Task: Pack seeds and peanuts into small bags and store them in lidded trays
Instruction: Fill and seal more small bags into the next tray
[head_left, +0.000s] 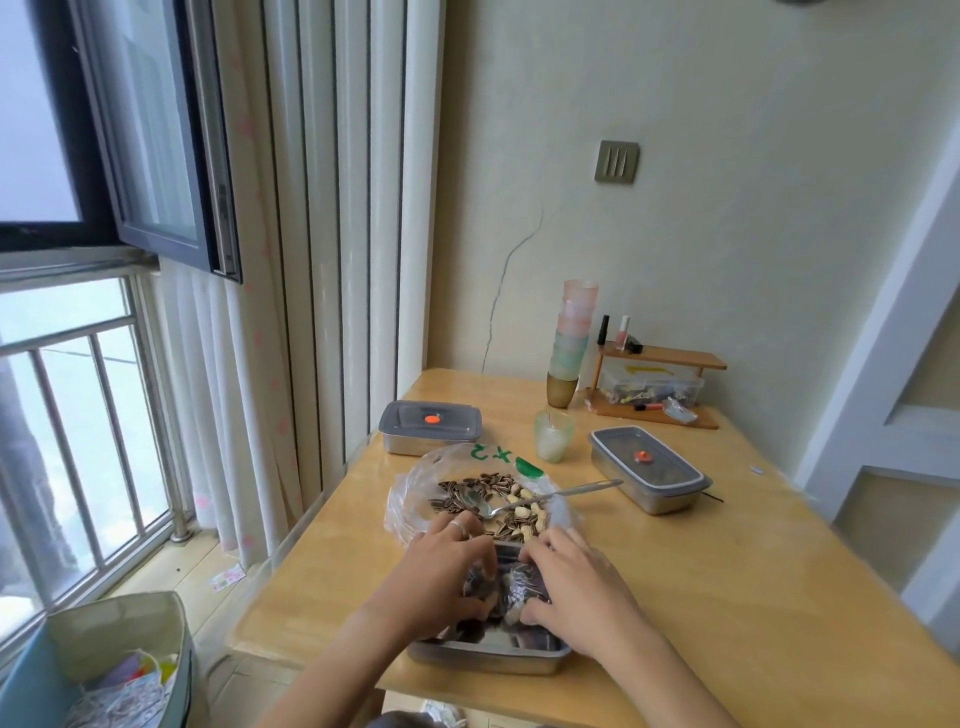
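An open steel tray (488, 656) sits at the table's near edge with small filled bags (511, 587) inside. My left hand (441, 566) and my right hand (576, 582) both reach into the tray, fingers curled on the bags. Just behind lies a clear plastic bag (415, 483) spread open with sunflower seeds (462, 491) and peanuts (524, 512) on it. A metal spoon (540, 498) rests across the pile. Two lidded steel trays stand farther back, one at the left (430, 427) and one at the right (647, 467).
A small green cup (554, 436) stands between the lidded trays. A stack of coloured cups (570, 343) and a wooden shelf (660, 384) with bottles and a box occupy the back. A bin (104, 660) stands on the floor at the left, under the window.
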